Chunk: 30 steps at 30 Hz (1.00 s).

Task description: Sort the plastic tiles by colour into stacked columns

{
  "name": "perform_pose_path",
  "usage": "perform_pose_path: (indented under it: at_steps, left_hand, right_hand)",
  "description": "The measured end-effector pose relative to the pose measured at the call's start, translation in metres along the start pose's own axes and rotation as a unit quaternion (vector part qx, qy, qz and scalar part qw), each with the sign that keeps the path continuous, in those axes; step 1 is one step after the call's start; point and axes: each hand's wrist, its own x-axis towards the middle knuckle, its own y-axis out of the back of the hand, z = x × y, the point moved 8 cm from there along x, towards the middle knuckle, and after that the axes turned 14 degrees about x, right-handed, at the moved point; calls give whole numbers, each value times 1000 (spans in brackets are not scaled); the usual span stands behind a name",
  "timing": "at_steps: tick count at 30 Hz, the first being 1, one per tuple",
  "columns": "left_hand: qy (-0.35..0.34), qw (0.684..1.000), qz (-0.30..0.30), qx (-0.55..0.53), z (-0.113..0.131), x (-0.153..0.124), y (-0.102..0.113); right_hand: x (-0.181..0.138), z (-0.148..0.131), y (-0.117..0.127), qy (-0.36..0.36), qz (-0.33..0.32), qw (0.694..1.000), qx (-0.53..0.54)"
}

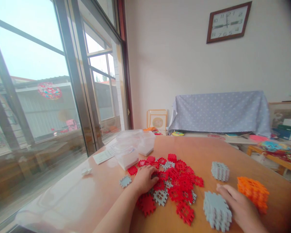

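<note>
My left hand (146, 178) reaches into a loose pile of red notched plastic tiles (183, 179). Its fingers are curled, and what lies under the fingertips is hidden. Grey notched tiles (160, 197) are mixed into the pile, and a single grey tile (125, 181) lies left of my left wrist. On the right, my right hand (240, 207) is beside a tall stack of grey tiles (217, 210). Its extended fingers are at the stack's back right edge. A smaller grey stack (220, 171) stands behind it, and an orange stack (253, 192) to the right.
Clear plastic containers (127, 157) and a printed paper (103, 156) sit at the back left of the wooden table (196, 147). A small white item (86, 171) lies on the left side. Glass windows line the left; a cloth-covered object (220, 111) stands beyond the table.
</note>
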Motion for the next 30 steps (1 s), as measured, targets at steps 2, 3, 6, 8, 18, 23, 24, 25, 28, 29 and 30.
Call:
perform_pose_path:
  at_steps: [2,3,6,8,18,23,24,25,28,29,30]
  left_hand:
    - [15,1000,7,10,-5,1,1]
    - [25,1000,11,14,-7,2,2]
    - [58,998,28,24,-12,1,7]
    - [63,997,43,25,-10,-2,11]
    - [-17,1000,1,-21,21,-2,-1]
    - [5,999,37,-31,13,2,5]
    - [9,998,47,-38,11,2,7]
    - [13,997,59,-46,9,2,8]
    - [20,992,101,-67,4,1,13]
    - [23,991,112,-68,3,1,13]
    - [28,990,119,-64,1,2,13]
  right_hand:
    - [1,5,1,-6,1,1000,-5]
    - [2,8,1,-10,-2,1000,-8]
    - [6,18,0,-23,-23,999,-15]
    - [9,24,0,-29,-37,999,-21]
    - [13,26,2,-27,-35,998,-37]
    - [7,17,0,-16,-30,999,-26]
    - [5,16,0,-15,-25,999,-25]
    - [4,14,0,-14,-19,999,-23]
    - [2,11,-1,-12,-8,1000,-21]
    - [1,10,-1,-11,-5,1000,-22]
    - [1,8,-1,-11,-2,1000,-23]
